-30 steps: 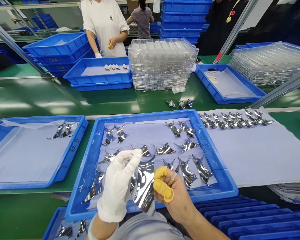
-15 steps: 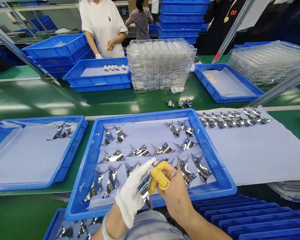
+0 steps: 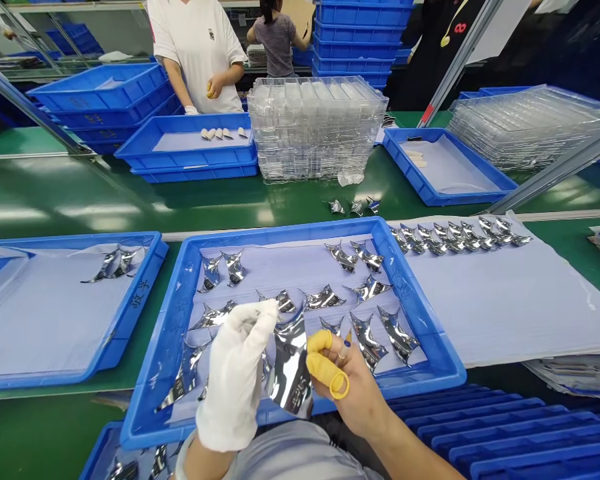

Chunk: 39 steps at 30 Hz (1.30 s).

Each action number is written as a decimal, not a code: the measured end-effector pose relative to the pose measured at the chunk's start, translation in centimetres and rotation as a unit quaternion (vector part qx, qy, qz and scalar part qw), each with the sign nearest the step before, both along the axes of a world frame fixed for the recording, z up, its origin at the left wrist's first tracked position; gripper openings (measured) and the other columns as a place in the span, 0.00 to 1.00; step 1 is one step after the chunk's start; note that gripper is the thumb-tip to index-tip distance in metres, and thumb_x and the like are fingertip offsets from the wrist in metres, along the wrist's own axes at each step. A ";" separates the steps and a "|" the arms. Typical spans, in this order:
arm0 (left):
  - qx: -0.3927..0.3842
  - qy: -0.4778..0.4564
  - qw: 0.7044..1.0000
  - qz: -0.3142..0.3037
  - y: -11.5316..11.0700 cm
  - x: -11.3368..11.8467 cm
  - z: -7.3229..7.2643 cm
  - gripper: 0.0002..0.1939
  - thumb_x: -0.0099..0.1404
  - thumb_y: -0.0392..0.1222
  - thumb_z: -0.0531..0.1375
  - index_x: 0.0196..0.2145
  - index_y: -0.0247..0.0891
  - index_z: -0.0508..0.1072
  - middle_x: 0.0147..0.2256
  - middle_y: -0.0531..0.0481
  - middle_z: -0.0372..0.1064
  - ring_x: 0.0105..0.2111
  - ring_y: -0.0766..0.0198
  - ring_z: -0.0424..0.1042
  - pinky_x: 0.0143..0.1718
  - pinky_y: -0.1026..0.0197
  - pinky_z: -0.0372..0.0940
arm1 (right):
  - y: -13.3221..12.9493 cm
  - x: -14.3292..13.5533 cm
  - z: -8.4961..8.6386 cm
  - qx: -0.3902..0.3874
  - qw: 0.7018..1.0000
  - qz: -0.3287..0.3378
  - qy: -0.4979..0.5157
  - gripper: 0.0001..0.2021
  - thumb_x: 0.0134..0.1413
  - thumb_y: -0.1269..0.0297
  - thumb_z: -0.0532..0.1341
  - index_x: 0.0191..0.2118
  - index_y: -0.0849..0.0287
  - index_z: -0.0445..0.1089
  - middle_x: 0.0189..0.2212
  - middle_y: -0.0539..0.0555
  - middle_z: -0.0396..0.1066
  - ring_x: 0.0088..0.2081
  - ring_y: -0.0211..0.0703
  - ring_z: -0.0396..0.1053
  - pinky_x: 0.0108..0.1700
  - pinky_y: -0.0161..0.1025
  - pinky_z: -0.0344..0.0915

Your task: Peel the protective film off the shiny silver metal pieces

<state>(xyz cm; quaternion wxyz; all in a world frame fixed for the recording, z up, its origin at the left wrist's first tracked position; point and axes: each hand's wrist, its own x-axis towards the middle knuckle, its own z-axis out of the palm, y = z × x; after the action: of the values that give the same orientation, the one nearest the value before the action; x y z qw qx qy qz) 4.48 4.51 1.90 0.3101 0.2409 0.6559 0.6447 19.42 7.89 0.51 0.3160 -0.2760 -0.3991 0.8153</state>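
My left hand, in a white glove, and my right hand, with yellow finger cots on thumb and forefinger, together hold one shiny mirror-like metal piece close to me. The piece faces up flat, above the near edge of a blue tray. That tray is lined with pale sheet and holds several more curved chrome pieces laid in rows.
A second blue tray with chrome pieces lies at left. A row of chrome pieces sits on white sheet at right. Stacked clear blister trays, more blue bins and a co-worker in a white shirt stand beyond the green belt.
Half a second ago the piece was held edge-on and low; now both hands have turned it broad face up again. The view has shifted slightly.
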 end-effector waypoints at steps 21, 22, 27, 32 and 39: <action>0.208 0.279 0.928 -0.134 -2.6 -1.5 -0.3 0.16 0.65 0.26 0.62 0.47 0.44 0.76 0.36 0.55 0.79 0.40 0.62 0.76 0.71 0.37 0.51 | 0.3 0.5 -1.4 0.102 0.995 0.005 -0.014 0.15 0.60 0.57 0.67 0.26 0.58 0.67 0.23 0.45 0.56 0.25 0.34 0.50 0.27 0.35 0.48; 0.209 0.278 0.928 -0.135 -2.6 -1.5 -0.2 0.16 0.65 0.26 0.62 0.47 0.43 0.76 0.35 0.55 0.79 0.40 0.63 0.76 0.71 0.37 0.51 | 0.3 0.5 -1.5 0.116 0.993 -0.001 -0.013 0.15 0.61 0.59 0.67 0.26 0.58 0.67 0.23 0.45 0.57 0.25 0.35 0.50 0.28 0.36 0.49; 0.227 0.291 0.918 -0.148 -2.7 -1.2 0.4 0.18 0.64 0.23 0.62 0.46 0.43 0.76 0.36 0.55 0.79 0.39 0.63 0.75 0.71 0.37 0.51 | 0.6 0.3 -1.4 0.168 0.985 -0.021 -0.020 0.14 0.62 0.63 0.65 0.25 0.57 0.65 0.24 0.45 0.56 0.26 0.35 0.52 0.31 0.36 0.52; 0.182 0.242 0.947 -0.105 -2.7 -0.9 0.2 0.12 0.65 0.30 0.65 0.43 0.45 0.78 0.36 0.56 0.80 0.39 0.64 0.77 0.68 0.44 0.58 | 0.3 0.3 -1.2 0.133 0.991 -0.008 -0.032 0.18 0.59 0.54 0.68 0.25 0.57 0.66 0.22 0.45 0.56 0.25 0.35 0.51 0.28 0.35 0.51; -0.040 0.000 0.999 0.001 -1.2 -0.8 0.4 0.18 0.55 0.54 0.74 0.37 0.39 0.80 0.39 0.48 0.82 0.41 0.57 0.80 0.44 0.59 0.73 | -0.3 0.1 0.2 0.028 0.999 0.023 0.001 0.22 0.54 0.45 0.71 0.27 0.57 0.67 0.20 0.42 0.55 0.21 0.31 0.48 0.24 0.32 0.48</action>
<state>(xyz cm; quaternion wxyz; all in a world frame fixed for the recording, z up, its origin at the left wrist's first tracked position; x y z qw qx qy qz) 3.71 3.29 2.29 0.3185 0.2276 0.6817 0.6181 19.53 7.59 0.71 0.3054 -0.2574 -0.4276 0.8109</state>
